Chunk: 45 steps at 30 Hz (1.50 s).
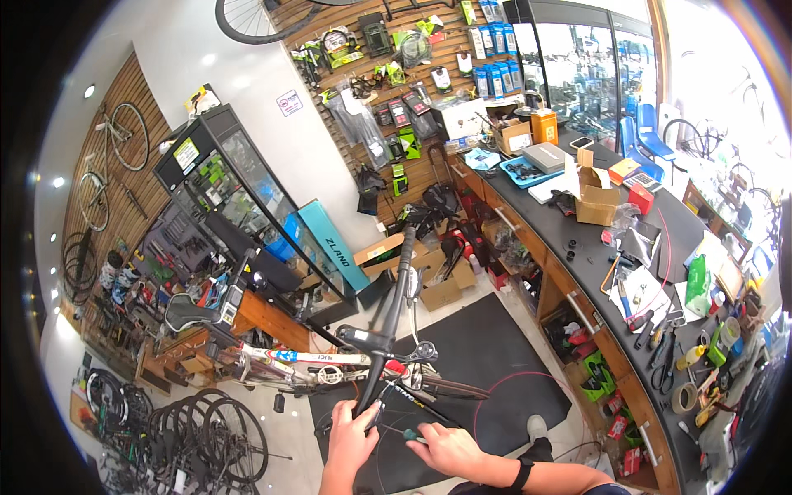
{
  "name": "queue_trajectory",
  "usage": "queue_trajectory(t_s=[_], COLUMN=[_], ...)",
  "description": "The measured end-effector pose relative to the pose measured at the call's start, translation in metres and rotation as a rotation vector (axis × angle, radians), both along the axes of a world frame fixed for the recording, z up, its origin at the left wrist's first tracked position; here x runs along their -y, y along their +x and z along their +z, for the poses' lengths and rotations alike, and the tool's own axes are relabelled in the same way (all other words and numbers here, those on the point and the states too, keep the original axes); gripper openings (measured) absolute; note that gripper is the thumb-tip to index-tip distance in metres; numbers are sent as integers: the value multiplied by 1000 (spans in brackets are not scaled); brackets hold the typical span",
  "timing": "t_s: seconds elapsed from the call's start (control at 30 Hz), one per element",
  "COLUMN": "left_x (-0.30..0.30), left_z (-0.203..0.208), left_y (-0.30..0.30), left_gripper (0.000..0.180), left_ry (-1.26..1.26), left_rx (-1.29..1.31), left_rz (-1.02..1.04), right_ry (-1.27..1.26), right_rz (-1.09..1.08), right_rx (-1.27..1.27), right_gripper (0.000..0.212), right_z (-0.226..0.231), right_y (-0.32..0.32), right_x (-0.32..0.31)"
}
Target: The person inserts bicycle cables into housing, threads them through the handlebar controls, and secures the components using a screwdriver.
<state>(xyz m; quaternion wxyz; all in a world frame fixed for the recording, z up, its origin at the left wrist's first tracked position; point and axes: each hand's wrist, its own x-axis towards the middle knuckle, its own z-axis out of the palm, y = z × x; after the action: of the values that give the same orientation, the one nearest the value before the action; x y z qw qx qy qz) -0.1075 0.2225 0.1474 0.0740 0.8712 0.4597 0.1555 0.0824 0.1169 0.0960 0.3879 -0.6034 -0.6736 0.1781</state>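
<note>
A white road bike (318, 358) stands before me, its black handlebar (377, 363) running from near to far. My left hand (350, 433) is closed around the near end of the handlebar, by the brake lever. My right hand (450, 450) pinches the green handle of a slim screwdriver (411, 435). Its thin shaft points left, toward the left hand; the tip is too small to make out. A black saddle (191, 312) sits at the bike's left end.
A long dark counter (569, 247) curves along the right, with boxes, pliers, scissors and tape on it. Under the bike lies a black mat (495, 338), crossed by a thin red cable (520, 374). Several wheels (235, 437) stand lower left, near a glass cabinet (239, 181).
</note>
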Motion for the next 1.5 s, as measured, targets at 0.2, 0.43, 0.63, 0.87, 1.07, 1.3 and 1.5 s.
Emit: queue_trajectory(t_s=[0.2,0.43,0.63,0.87,1.07,1.3,1.5], left_x=[3,2,3,4,4,5,4], left_z=[2,4,4,5,6,8,5], left_y=[4,4,4,4,8,7,4], left_gripper=[51,52,52,51,51,51,51], left_ry=[-23,-28,-8,-7,-3,-17,3], left_rx=[0,-5,-15,-15,-8,-10,0], left_rz=[-12,-12,0,10,0,14,1], right_ry=[10,171,219,-38,-187,-23,-354], right_rz=[136,133,33,0,58,84,80], right_rx=[37,-102,-157,-190,-254,-228,-539], right_gripper=[28,34,28,30,27,27,29], right_z=[-4,-11,1,3,-13,-11,-14], right_y=[7,1,2,1,-5,-5,-1], right_x=[1,4,-1,-5,-8,-9,-16])
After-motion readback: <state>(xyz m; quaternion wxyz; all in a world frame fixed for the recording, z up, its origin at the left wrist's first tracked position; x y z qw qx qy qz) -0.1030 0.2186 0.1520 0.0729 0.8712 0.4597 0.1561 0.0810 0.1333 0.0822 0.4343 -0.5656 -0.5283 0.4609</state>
